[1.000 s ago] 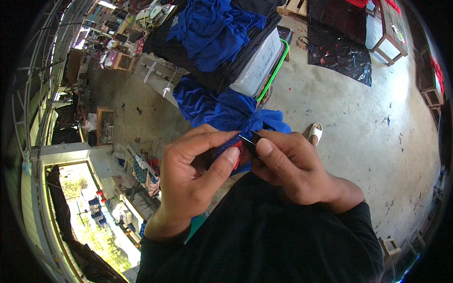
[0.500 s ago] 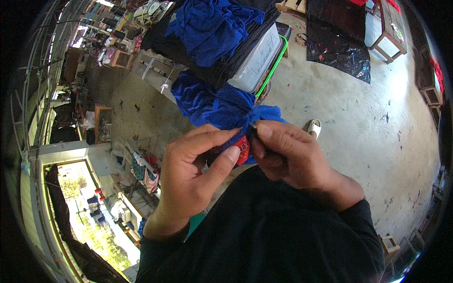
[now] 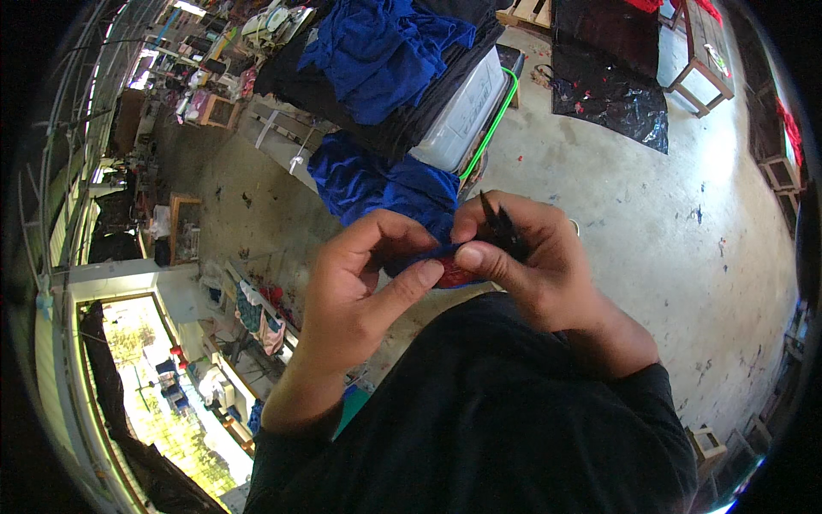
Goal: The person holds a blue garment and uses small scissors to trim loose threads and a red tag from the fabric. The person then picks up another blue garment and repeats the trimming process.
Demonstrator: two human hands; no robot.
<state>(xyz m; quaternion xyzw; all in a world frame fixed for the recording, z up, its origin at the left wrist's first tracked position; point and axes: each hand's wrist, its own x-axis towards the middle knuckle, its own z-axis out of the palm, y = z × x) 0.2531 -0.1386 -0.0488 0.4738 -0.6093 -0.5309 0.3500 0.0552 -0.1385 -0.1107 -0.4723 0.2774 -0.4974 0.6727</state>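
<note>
Blue cloth (image 3: 385, 184), red label (image 3: 455, 275) pinched by both hands (image 3: 345, 283); black snips (image 3: 509, 236) in right hand (image 3: 552, 274)

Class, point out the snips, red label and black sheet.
Snips (image 3: 503, 227): head view, on the blades.
Red label (image 3: 455, 275): head view, on its exposed face.
Black sheet (image 3: 610, 86): head view, on its middle.

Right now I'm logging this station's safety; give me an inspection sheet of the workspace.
Surface: grey speckled floor; black draped fabric beside a translucent plastic bin.
Job's things: flat red label along a dark-blue cloth edge; small black two-pointed tool.
Clutter: crumpled bright-blue cloth atop the black fabric; small coloured scraps on the floor.
Hands: left hand and right hand pinch the label; right also holds the tool.
Cables: nothing seen clearly.
Surroundings: shiny black plastic sheet, brown wooden table, bright window.
</note>
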